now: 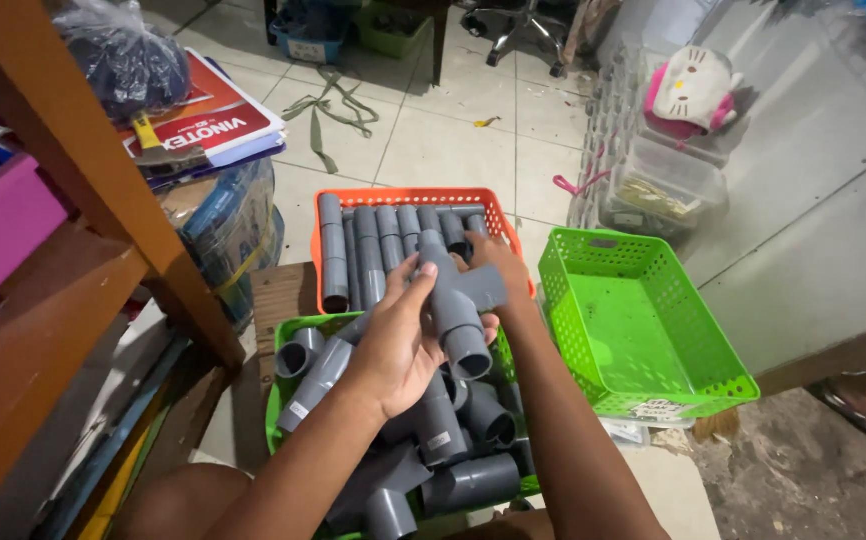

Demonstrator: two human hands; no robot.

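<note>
Both hands hold one grey plastic tee pipe fitting (456, 300) above a green basket (283, 330) filled with several grey tee fittings (453, 440). My left hand (393, 340) wraps the fitting from the left side. My right hand (498, 270) grips it from behind on the right. Just beyond the hands lies an orange basket (408, 197) holding several straight grey pipe pieces (373, 250) side by side.
An empty green basket (643, 330) sits to the right. A wooden shelf frame (73, 150) stands at left with a pink box, books and a plastic bag. Clear storage boxes (653, 170) with a plush toy stand at the back right. Tiled floor lies beyond.
</note>
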